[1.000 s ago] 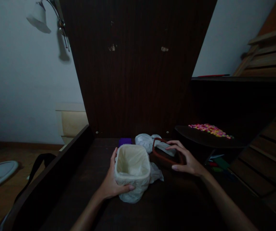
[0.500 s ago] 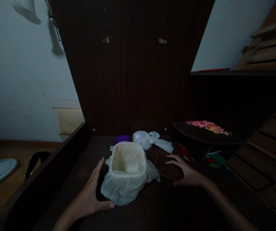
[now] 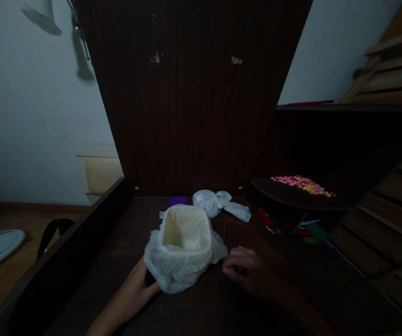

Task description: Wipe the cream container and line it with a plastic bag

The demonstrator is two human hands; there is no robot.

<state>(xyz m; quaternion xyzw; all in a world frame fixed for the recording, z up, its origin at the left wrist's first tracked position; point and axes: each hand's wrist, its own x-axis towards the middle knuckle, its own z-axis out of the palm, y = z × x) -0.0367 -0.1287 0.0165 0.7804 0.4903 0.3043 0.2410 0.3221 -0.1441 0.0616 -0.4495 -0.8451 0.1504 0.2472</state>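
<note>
A small cream bin (image 3: 186, 228) stands upright, lined with a thin white plastic bag (image 3: 178, 270) folded out over its rim. My left hand (image 3: 134, 291) is against the bin's near left side, its fingers hidden under the bag's overhang and its thumb in front; it appears to hold the bin. On the right, my right hand (image 3: 244, 270) has its fingers curled together at the bag's loose edge, apparently pinching it, though the fingertips are dark. Just behind that hand, a thin reddish-brown rectangular frame (image 3: 239, 222) lies on the dark wooden surface (image 3: 201, 312).
Behind the bin are a knotted white plastic bag (image 3: 209, 203) and a purple item (image 3: 178, 200). A raised wooden edge (image 3: 81, 233) runs along the left. Pink and yellow pieces (image 3: 302, 184) lie on a corner shelf (image 3: 281, 198) at right. A tall dark panel (image 3: 193, 116) closes the back.
My left hand has moved in from beside the bin to touch it under the bag. The right hand has moved left and nearer, from spread above the frame to curled at the bag's edge.
</note>
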